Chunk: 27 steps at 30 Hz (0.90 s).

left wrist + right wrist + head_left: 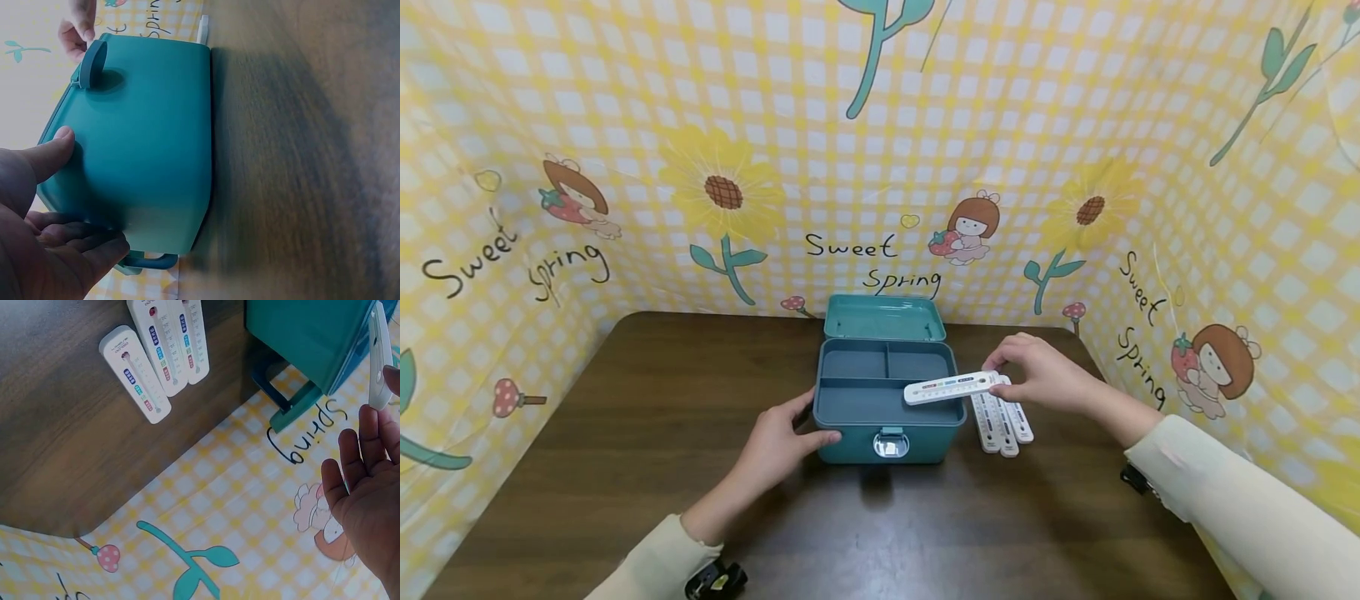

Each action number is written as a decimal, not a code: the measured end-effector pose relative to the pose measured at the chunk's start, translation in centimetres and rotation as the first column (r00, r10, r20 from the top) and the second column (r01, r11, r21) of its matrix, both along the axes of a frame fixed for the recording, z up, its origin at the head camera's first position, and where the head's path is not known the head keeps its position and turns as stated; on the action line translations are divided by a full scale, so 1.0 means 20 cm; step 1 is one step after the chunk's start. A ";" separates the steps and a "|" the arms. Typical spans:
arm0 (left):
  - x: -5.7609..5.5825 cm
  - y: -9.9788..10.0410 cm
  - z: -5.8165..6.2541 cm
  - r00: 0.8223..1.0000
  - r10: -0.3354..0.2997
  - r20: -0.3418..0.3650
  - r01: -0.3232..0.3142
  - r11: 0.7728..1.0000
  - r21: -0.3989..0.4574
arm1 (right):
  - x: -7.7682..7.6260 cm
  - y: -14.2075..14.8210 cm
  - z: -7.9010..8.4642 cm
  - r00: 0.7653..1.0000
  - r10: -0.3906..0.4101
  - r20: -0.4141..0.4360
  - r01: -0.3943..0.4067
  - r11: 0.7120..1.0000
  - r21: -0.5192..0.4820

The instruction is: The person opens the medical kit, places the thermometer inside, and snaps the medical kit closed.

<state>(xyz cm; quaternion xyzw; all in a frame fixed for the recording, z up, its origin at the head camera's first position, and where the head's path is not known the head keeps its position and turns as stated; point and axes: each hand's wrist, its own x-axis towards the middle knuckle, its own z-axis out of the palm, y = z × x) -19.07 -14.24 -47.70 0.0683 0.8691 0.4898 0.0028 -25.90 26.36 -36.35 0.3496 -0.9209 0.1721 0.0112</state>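
A teal storage box (850, 452) stands on the table with its lid (886, 317) raised at the back. My left hand (775, 446) grips its front left corner; in the left wrist view the thumb (55, 153) lies on the front wall and the fingers on the left side. Between thumb and fingertips my right hand (1048, 375) pinches one end of a white thermometer (951, 387). The thermometer's other end reaches over the box's front compartment (865, 404). Three more thermometers (159, 347) lie on the table just right of the box, partly overlapped by my right hand in the head view.
A grey inner tray divides the box top into a long front section and two smaller rear ones (917, 360). A metal latch (891, 444) sits on the front wall. Yellow checked cloth (820, 167) rises behind and beside the dark wooden table (647, 433).
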 end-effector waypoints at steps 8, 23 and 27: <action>0.01 0.00 0.00 1.000 -0.003 0.002 0.003 1.000 -0.006 | 0.00 -0.08 0.02 1.000 0.023 -0.003 -0.023 0.996 0.084; 0.00 0.00 0.00 1.000 -0.004 -0.011 0.004 1.000 -0.026 | -0.04 -0.19 0.01 0.999 0.014 0.049 -0.021 0.991 0.132; 0.00 0.00 0.00 1.000 -0.005 -0.010 0.005 1.000 -0.029 | -0.04 -0.22 -0.01 0.998 0.004 0.065 -0.013 0.990 0.143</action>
